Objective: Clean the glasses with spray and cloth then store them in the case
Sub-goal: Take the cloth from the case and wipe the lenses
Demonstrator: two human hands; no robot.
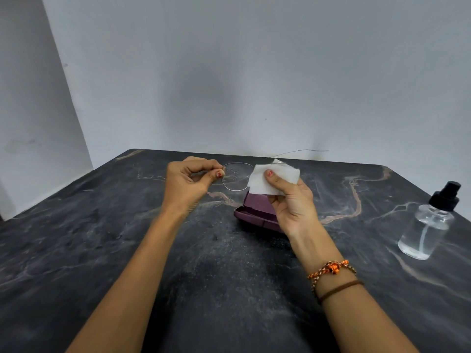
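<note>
Thin wire-framed glasses are held up above the table, with droplets on the visible left lens. My left hand pinches the frame at its left edge. My right hand grips a white cloth folded over the right lens, thumb pressed on its front; that lens is hidden. One temple arm sticks out to the right behind the cloth. An open purple case lies on the table below, partly behind my right hand. A clear spray bottle with a black pump top stands at the right.
The dark marbled table runs up to a pale wall at the back and a corner at the left. Its right edge passes just behind the spray bottle. Bracelets circle my right wrist.
</note>
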